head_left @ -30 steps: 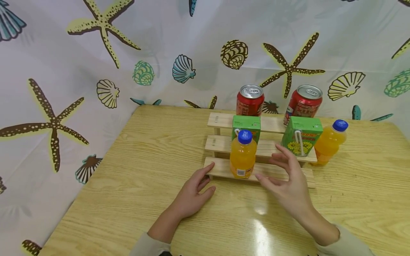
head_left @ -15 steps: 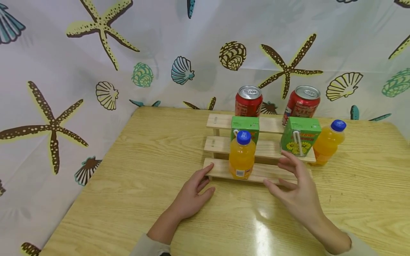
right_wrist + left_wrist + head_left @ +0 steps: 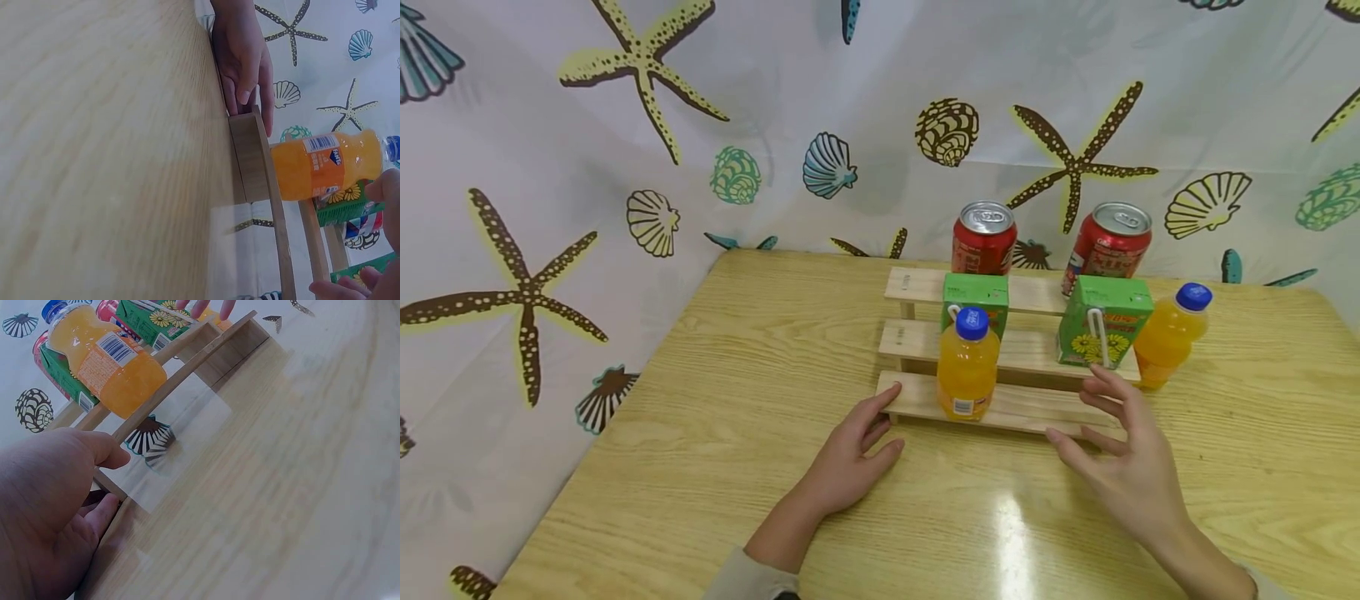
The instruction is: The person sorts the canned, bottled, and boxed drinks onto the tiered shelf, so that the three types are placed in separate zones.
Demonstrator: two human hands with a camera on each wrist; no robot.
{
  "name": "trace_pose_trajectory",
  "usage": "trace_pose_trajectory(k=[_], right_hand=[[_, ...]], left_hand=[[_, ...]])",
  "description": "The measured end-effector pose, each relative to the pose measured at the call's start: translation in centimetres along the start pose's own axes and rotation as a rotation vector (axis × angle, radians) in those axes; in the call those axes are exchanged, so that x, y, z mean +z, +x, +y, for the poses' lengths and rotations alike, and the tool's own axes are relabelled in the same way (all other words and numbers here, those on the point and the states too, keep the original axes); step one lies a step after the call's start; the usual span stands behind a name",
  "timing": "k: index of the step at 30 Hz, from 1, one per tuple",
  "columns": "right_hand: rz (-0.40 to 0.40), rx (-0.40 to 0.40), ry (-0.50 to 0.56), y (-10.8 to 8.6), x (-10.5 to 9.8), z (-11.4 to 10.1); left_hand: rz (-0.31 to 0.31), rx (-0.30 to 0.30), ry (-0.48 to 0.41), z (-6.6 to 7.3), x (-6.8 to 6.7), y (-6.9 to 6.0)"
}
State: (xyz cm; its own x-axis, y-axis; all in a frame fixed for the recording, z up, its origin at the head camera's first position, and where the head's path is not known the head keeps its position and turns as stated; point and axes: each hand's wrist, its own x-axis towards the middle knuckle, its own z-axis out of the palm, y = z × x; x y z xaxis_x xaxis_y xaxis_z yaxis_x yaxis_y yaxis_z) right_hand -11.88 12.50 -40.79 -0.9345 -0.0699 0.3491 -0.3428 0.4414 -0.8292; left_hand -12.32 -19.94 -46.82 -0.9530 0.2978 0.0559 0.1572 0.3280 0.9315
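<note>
A three-step wooden rack (image 3: pixel 1037 408) stands on the table. My left hand (image 3: pixel 850 458) rests against the left end of its lowest step, a finger lying over the corner and the thumb apart in front. On that step an orange juice bottle (image 3: pixel 967 371) with a blue cap stands upright, left of the middle. My right hand (image 3: pixel 1131 467), fingers spread and slightly bent, is by the lowest step's right end and holds nothing. Just above it, on the middle step, is a green drink carton (image 3: pixel 1105 321) with a straw on its front.
Behind the bottle, another green carton (image 3: pixel 988 292) is partly hidden. Two red cans (image 3: pixel 985 246) stand on the top step. A second orange juice bottle (image 3: pixel 1172 333) is right of the rack on the wooden table (image 3: pixel 737 375). A shell-patterned cloth (image 3: pixel 865 100) hangs behind.
My right hand has moved rightward from beside the bottle on the lowest step to that step's right end. The left hand and the drinks have stayed put.
</note>
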Motion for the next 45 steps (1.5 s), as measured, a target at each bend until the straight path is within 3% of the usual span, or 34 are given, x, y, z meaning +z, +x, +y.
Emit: trace_pose_trajectory(k=[23, 30, 45], right_hand=[[0.114, 0.048, -0.168, -0.4, -3.2, 2.0], [0.123, 0.124, -0.228, 0.3, -4.5, 3.2], [0.177, 0.164, -0.257, 2.6, -7.2, 5.7]], left_hand=[[0.007, 0.008, -0.006, 0.2, -0.1, -0.1], [0.004, 0.002, -0.003, 0.1, -0.1, 0.0], [-0.004, 0.008, -0.006, 0.0, 0.0, -0.1]])
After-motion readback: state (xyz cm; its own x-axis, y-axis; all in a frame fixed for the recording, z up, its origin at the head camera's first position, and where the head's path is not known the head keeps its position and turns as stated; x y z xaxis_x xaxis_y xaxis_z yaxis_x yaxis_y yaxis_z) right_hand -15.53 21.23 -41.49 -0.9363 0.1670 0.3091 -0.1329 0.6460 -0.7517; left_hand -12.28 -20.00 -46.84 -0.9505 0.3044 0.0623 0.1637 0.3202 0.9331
